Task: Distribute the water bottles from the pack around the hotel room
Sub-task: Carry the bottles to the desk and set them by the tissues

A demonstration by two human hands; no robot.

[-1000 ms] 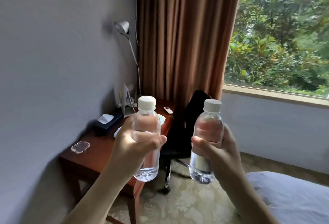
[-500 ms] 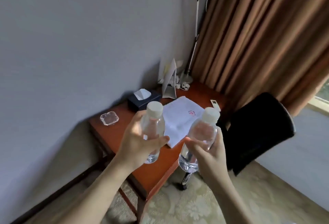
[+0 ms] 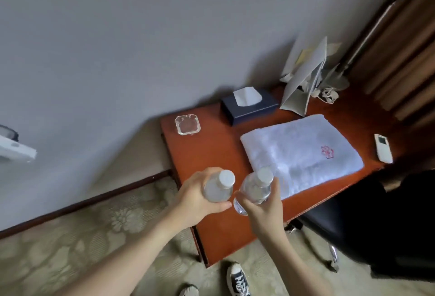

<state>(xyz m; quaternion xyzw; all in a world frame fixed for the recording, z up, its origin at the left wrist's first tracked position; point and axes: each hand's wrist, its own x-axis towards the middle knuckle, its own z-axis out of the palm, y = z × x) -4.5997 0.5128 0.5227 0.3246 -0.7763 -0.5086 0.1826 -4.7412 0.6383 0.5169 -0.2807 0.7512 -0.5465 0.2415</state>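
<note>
Bottles held over the desk, one in each hand

Bottles (image 3: 219,186) (image 3: 255,188) sit in our two hands above the near left part of the desk (image 3: 211,154), caps up and toward the camera, so we see them nearly end-on. We judge that they are carried upright and side by side because this desk is one of the room's stops: the bare wood between the ashtray (image 3: 187,124) and the towel (image 3: 299,152) offers a flat spot to stand them. The towel, tissue box (image 3: 249,107), card stand (image 3: 303,84) and remote (image 3: 383,148) fill the far and right parts, which likely explains why our hands keep to the near left corner. Our left hand (image 3: 200,199) wraps the left bottle, fingers behind its body and thumb across the front below it. Our right hand (image 3: 263,206) grips the right bottle from beneath and behind, fingers curled round its body; this bottle tilts slightly left, its base close to the left thumb. Both forearms reach forward from the lower edge and converge. We cannot tell whether either base touches the wood. Our shoes (image 3: 237,281) stand on the carpet at the desk's near corner, a chair (image 3: 367,222) to the right
</note>
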